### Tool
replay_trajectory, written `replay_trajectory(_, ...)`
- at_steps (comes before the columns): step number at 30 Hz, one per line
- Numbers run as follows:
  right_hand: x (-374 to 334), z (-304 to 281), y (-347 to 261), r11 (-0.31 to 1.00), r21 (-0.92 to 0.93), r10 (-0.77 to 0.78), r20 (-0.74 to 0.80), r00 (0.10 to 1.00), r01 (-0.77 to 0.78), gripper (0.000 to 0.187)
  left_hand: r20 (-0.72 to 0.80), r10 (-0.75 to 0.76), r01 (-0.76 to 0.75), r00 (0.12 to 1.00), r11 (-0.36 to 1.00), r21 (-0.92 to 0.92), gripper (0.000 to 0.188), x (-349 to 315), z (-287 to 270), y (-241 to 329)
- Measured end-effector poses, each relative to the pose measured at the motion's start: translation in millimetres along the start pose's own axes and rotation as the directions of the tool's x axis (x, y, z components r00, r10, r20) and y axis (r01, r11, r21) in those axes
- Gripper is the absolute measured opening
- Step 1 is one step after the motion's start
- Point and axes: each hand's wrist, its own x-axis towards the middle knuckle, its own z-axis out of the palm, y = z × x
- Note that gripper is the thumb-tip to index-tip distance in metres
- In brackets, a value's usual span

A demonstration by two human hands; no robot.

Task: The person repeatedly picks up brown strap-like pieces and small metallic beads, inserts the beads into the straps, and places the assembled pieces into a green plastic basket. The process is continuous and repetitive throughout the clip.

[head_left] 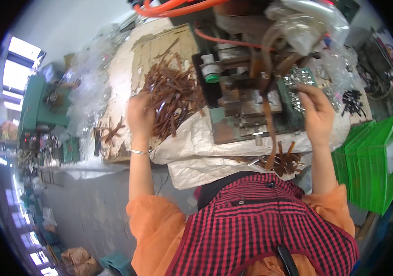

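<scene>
Scene: you stand at a cluttered tabletop (pixel 122 73), looking down past a red checked apron (pixel 261 225) and orange sleeves.
Left hand: your left hand (pixel 140 115) sits at nine o'clock from the press, fingers curled into the near edge of the strip pile; the grip is closed on a few strips, though how many you hold is hidden.
Strips: brown strips (pixel 175 92), thin and flat like leather straps, lie heaped at about one o'clock from your left hand, touching it. Their long axes mostly run from seven o'clock up to one o'clock.
Right hand: your right hand (pixel 316 112) rests at three o'clock from the press, fingers bent over a green tray of small silver metal parts (pixel 297 83); I cannot tell whether the grip holds a part.
Press: small metal press (pixel 247 106) stands between your hands, one strip hanging down its front.
Nearer hand: your left, already in the pile; your right is well apart from it.
Below the press: more strips (pixel 281 163) on a white sack (pixel 196 152).
Far right: green crates (pixel 371 161).
</scene>
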Motion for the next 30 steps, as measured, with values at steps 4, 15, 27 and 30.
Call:
replay_trajectory(4,18,55,-14,0.979,0.201,-0.045,0.080,0.996,0.028,0.014,0.497,0.452,-0.520,0.741,0.854,-0.002,0.031,34,48,59)
replay_trajectory(15,4,74,-54,0.789,0.588,0.111,0.153,0.982,-0.180,0.043,-0.116,-0.067,0.031,0.991,0.957,-0.287,0.025,20,35,56)
replay_trajectory(27,17,18,1,0.818,-0.538,-0.188,0.086,0.978,0.204,0.036,-0.099,0.565,-0.549,0.819,0.723,-0.420,0.044,41,-34,255)
replay_trajectory(30,4,-1,55,0.580,-0.814,-0.043,-0.012,0.999,0.015,0.028,-0.064,0.533,-0.483,0.844,0.700,-0.526,0.040,26,-11,258)
